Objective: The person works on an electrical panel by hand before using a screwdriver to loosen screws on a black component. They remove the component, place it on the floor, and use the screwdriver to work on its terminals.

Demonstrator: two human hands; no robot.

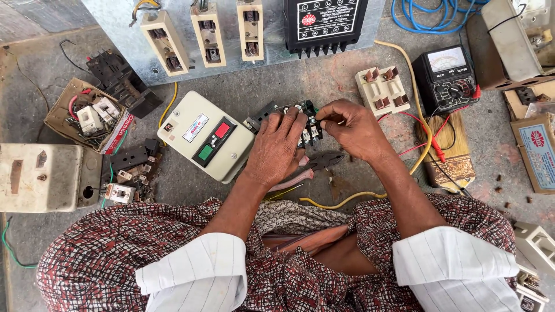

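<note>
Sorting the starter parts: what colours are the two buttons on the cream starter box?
One red, one green, on the starter box, seen in the head view.

The person is sitting on a grey floor [277,86], working over a small black contactor block [306,124]. The left hand [277,144] is lying flat on the block, pressing it down. The right hand [350,127] is pinching at the block's right edge with curled fingers. A cream starter box [205,136] with red and green buttons is lying just beside the left hand. Pliers [324,159] are resting on the floor below the hands. A black multimeter [448,78] is standing well apart, to the right.
</note>
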